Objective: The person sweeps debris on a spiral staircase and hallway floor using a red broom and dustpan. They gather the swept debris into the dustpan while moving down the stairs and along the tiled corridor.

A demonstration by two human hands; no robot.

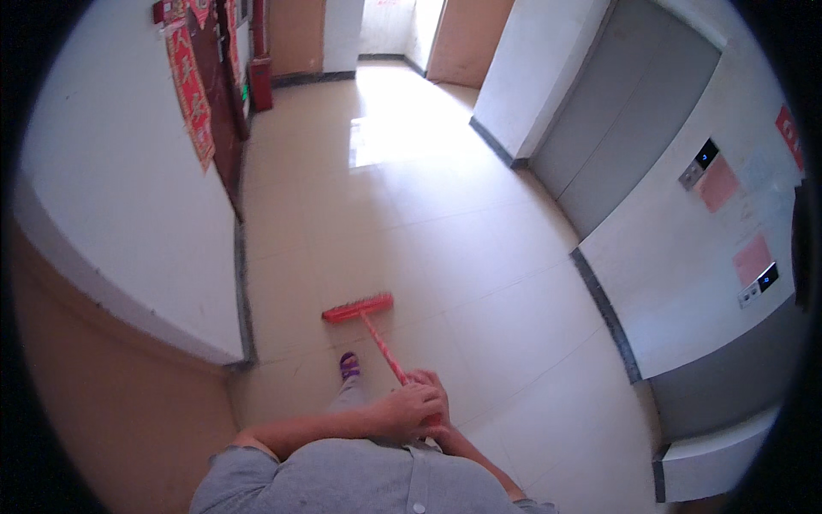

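A red broom with a wide flat head rests on the tiled floor ahead of me, bristles along its far edge. Its red patterned handle slants back towards my chest. Around the upper handle my left hand is closed, in front of my body. My right hand grips the same handle close by, partly hidden behind the left one. The two hands overlap, so some fingers cannot be made out. One foot in a purple sandal stands just behind the broom head.
Glossy floor tiles run along a corridor towards a bright opening. Grey elevator doors and call panels line the right wall. A dark red door with red banners and a red box are on the left.
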